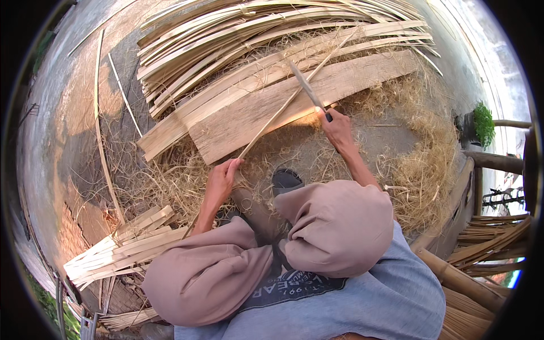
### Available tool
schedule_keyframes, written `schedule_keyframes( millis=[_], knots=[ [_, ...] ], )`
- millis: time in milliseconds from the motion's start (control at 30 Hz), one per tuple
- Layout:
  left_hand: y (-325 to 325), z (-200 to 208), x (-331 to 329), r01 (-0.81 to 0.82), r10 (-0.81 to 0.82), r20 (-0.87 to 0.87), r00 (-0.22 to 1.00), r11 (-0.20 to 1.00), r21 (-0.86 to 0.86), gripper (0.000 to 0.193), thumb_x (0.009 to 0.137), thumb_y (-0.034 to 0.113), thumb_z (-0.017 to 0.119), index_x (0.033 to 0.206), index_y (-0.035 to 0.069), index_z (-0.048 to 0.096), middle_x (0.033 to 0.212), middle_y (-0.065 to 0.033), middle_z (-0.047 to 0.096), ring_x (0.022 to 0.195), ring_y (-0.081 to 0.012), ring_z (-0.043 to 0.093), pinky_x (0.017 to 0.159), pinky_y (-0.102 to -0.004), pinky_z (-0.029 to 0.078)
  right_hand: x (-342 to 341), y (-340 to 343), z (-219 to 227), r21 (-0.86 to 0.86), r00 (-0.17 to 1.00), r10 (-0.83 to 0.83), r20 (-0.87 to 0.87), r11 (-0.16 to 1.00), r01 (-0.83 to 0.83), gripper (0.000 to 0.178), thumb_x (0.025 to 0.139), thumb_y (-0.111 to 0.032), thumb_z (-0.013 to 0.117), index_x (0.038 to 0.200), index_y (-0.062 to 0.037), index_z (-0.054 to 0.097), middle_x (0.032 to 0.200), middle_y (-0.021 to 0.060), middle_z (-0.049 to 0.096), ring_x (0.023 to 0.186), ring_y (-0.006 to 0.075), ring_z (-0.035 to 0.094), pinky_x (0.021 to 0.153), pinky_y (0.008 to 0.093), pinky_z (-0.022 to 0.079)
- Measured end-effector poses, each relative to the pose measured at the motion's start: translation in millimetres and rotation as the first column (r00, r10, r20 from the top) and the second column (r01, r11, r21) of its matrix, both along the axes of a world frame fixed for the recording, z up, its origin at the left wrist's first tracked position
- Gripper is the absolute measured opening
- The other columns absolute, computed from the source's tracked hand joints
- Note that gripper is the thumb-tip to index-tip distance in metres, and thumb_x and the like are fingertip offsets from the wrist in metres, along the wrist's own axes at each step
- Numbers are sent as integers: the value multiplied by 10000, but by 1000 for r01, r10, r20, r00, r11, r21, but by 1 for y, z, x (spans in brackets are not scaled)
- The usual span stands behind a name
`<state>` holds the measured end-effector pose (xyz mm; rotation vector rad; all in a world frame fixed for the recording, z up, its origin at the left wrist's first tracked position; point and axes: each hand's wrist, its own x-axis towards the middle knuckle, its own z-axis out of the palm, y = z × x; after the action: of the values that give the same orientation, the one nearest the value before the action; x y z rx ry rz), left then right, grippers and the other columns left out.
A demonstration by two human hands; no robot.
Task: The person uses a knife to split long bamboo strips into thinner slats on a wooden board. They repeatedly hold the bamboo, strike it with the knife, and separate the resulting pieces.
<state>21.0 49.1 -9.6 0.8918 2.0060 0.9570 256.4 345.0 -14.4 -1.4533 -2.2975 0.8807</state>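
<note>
My left hand (222, 177) pinches the near end of a long thin bamboo strip (272, 120). The strip slants away to the upper right, across a wide flat wooden board (238, 122). In my right hand (338, 129) is the dark handle of a knife, closed in my fingers. The knife blade (306, 85) points up and to the left and crosses over the strip above the board. Whether the edge touches the strip, I cannot tell. Both forearms reach out past my bent knees.
Beyond the board lies a large stack of split bamboo strips (226, 42). Curly shavings (419, 164) cover the ground to the right and around the board. A bundle of short strips (124, 246) lies at the left. Bamboo poles (462, 280) stand at the right.
</note>
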Motion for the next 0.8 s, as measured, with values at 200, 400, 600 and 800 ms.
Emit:
schedule_keyframes(
  millis=[200, 400, 600, 800],
  knots=[
    [-18, -1, -1, 25, -24, 12, 1000, 997, -70, 408, 1102, 375, 509, 1123, 50, 755, 705, -139, 594, 679, -192, 561, 694, -377, 473, -4, -49, -8, 89, 958, 273, 90, 956, -281, 639, 983, -626, 596, 770, -25, 642, 584, 161, 627, 598, 338, 675, 602, 485, 511],
    [-5, -6, 1, 12, -14, -36, 999, 999, -53, 460, 1118, 396, 470, 977, 53, 741, 582, -17, 388, 552, -131, 416, 552, -343, 355, 26, 44, 1, -55, 990, -140, 19, 988, 141, 650, 996, -594, 600, 723, -5, 616, 594, 175, 618, 552, 307, 625, 565, 465, 474],
    [-10, 2, 3, 7, -29, -159, 987, 991, -137, 496, 1103, 439, 442, 885, 59, 675, 689, -182, 596, 682, -395, 601, 655, -468, 451, -13, -94, -9, 19, 915, 404, 9, 915, -404, 532, 976, -518, 662, 823, -8, 635, 637, 210, 629, 576, 379, 629, 577, 487, 480],
    [-5, 8, 4, 40, -73, -190, 979, 984, -175, 447, 1104, 430, 450, 918, 83, 663, 699, -197, 619, 724, -422, 641, 648, -495, 452, 4, 28, -15, -60, 987, -161, -5, 985, 161, 588, 990, -573, 616, 840, -5, 634, 602, 178, 601, 581, 363, 639, 608, 489, 492]
  ],
)
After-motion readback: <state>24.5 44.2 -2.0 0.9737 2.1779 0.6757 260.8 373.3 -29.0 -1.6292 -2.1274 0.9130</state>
